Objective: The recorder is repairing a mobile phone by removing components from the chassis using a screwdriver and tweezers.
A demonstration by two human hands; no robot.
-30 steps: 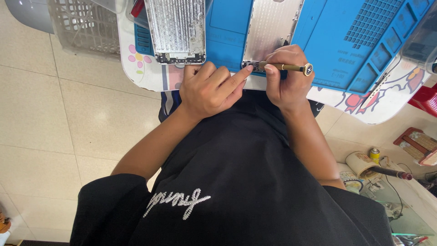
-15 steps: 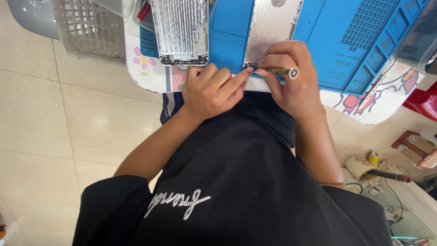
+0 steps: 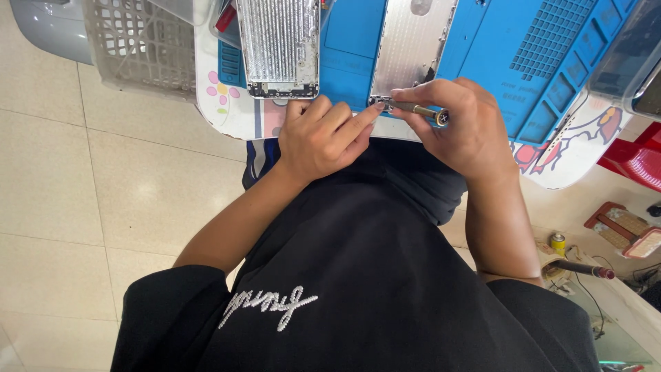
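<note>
- Two bare hands are seen at the near edge of a blue repair mat, over a silver phone rear housing lying flat on it.
- A slim precision screwdriver is pinched between the fingers of the right hand, its tip set at the housing's bottom edge.
- The housing's lower corner is steadied by the left hand, fingers pressed together, the fingertips touching beside the driver's tip.
- Work on a screw at the bottom edge is judged to be in hand; the screw itself cannot be made out.
- A steady, upright tip and light downward pressure would be called for next.
- A second silver housing lies just to the left on the mat.
- The mat rests on a white tabletop with printed flowers; a grey mesh basket stands beyond, above a pale tiled floor.
</note>
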